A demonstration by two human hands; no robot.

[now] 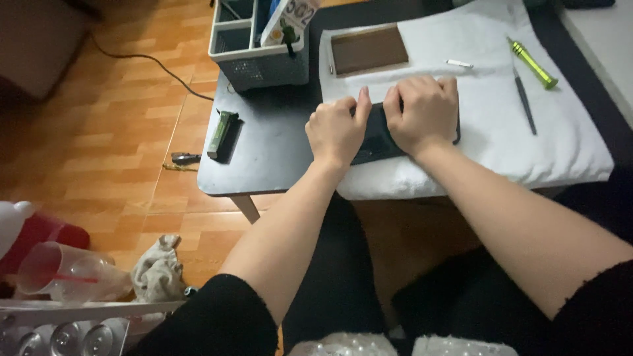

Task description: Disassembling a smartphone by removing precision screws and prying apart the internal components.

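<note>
Orange wood-pattern floor [119,132] fills the left of the frame, a dark cable [142,58] trailing across it. Lower left: clear plastic cups [59,270] and a crumpled grey rag [157,271].

Centre: I look down on a low dark table [270,151]. A green oblong tool [222,133] lies near its left edge. A grey compartment caddy [264,56] stands at upper centre. A white towel [567,145] covers the table's right part, with a brown rectangular panel [369,49] at its upper left corner.

On the towel's near left part lies a dark flat slab, seemingly a phone [376,140]. Long axis runs left-right across the frame, slightly tilted, left end lower; which end is its top I cannot tell.

Left hand [336,128] curls over the phone's left end, fingers pressed down, index finger raised straight. Right hand [425,113] lies flat over the right part, fingers together, pressing on it. Neither pinches; both bear on it.

Right of frame: a dark thin tool [524,102], a green screwdriver [533,63], a small white piece [459,64], all on the towel.
</note>
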